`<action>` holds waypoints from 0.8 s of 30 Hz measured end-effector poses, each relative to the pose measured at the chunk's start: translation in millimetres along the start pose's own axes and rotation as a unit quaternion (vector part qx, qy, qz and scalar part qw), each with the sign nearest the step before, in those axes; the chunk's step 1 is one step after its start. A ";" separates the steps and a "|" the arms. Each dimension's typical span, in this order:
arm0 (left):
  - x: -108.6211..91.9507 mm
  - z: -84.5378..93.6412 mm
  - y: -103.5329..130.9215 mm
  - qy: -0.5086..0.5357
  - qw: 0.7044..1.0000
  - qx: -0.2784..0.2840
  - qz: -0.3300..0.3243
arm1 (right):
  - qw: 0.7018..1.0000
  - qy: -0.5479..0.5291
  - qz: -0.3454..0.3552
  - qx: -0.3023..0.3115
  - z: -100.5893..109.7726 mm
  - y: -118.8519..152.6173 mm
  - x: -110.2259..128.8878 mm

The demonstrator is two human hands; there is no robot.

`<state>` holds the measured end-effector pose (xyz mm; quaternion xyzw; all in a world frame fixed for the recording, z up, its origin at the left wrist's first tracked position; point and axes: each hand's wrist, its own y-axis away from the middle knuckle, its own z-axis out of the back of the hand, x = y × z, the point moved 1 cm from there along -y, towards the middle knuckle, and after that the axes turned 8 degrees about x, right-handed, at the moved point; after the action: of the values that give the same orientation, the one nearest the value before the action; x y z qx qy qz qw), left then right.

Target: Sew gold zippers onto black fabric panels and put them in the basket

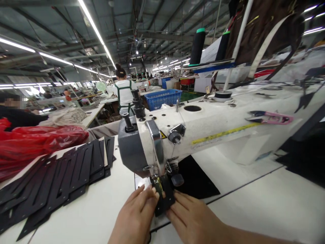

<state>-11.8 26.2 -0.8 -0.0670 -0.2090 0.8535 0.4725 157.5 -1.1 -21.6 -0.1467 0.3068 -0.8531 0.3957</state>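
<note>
Both hands meet at a small black panel (167, 200) with a gold-toothed zipper (160, 184), lying beneath the needle area of a white sewing machine (215, 118). My left hand (138, 211) is closed at the panel's left edge, its fingertips pressed beside the zipper. From the right, my right hand (191, 215) grips the panel's other edge, fingers close together. The presser foot is partly hidden by the machine head and the panel. Behind my right fingers, a flat black piece (196, 179) rests on the machine bed.
Overlapping black slotted panels (76, 169) lie on the left of the white table (101, 210), near a red plastic bag (50, 137). Pink-handled snips (276, 117) sit on the machine arm. Thread cones (198, 45) stand above. A person (124, 93) and a blue basket (164, 98) are beyond.
</note>
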 end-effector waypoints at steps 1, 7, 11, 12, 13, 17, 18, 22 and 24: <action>-1.9 1.2 3.2 -0.004 1.000 0.004 -0.016 | 1.000 0.013 -0.007 -0.016 -1.4 3.4 2.3; -8.9 1.8 4.3 -0.015 1.000 0.006 -0.024 | 0.999 0.044 -0.005 0.002 -5.4 11.7 5.8; -6.8 0.6 -2.9 -0.015 1.000 0.002 -0.016 | 0.999 0.027 -0.006 -0.017 -2.7 5.8 1.6; -5.8 0.4 -4.0 -0.016 1.000 -0.001 -0.015 | 1.000 0.022 -0.008 -0.017 -2.0 4.1 0.5; -4.7 0.2 -4.7 -0.016 1.000 -0.002 -0.015 | 1.000 0.020 -0.008 -0.013 -1.5 2.4 -0.6; 0.4 -1.9 -6.0 -0.009 1.000 -0.008 -0.011 | 1.000 0.018 -0.007 0.015 -0.7 -4.2 -5.7; 1.7 -2.8 -6.6 -0.005 1.000 -0.009 -0.008 | 1.000 0.016 -0.008 0.017 -0.7 -5.8 -7.2; 6.7 -6.5 -9.7 -0.004 1.000 -0.005 0.001 | 0.999 -0.008 -0.019 0.032 -0.6 -10.0 -12.8; 8.7 -7.7 -11.1 -0.003 1.000 0.000 0.002 | 0.999 -0.008 -0.020 0.039 2.0 -9.9 -14.1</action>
<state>-5.6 40.9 -2.5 -0.0652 -0.2106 0.8546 0.4702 161.8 13.9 -13.8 -0.1442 0.2673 -0.8708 0.3866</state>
